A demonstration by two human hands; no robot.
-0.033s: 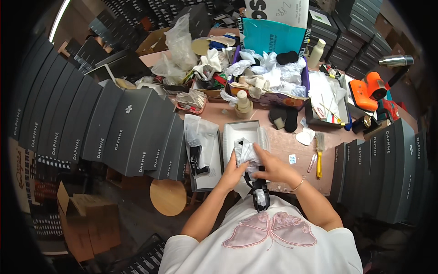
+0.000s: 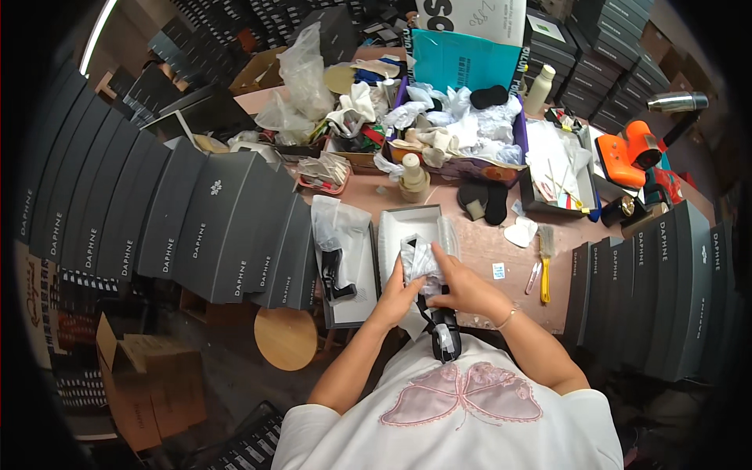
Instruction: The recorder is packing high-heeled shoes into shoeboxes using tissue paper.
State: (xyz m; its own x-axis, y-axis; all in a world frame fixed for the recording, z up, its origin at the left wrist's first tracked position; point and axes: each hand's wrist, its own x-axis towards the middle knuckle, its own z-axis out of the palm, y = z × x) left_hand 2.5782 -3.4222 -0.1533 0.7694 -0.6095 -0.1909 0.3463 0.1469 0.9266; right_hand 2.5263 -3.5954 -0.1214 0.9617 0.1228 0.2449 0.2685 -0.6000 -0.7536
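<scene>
In front of my chest I hold a black shoe with its strapped, buckled end pointing toward me. Crumpled white wrapping covers its far end. My left hand grips the wrapped part from the left, thumb across the wrapping. From the right, my right hand closes on the same part with curved fingers. Just beyond lies a grey shoe box with white lining, partly hidden by my hands. To its left, another black shoe, partly in clear plastic, rests in a shallow box part.
Rows of grey shoe boxes stand left, and more boxes right. A yellow-handled brush, black pads and a cream bottle lie or stand on the pink table. Behind are a purple bin of wrapping and an orange device.
The whole view has shifted very slightly. My hands keep their grip on the wrapped shoe.
</scene>
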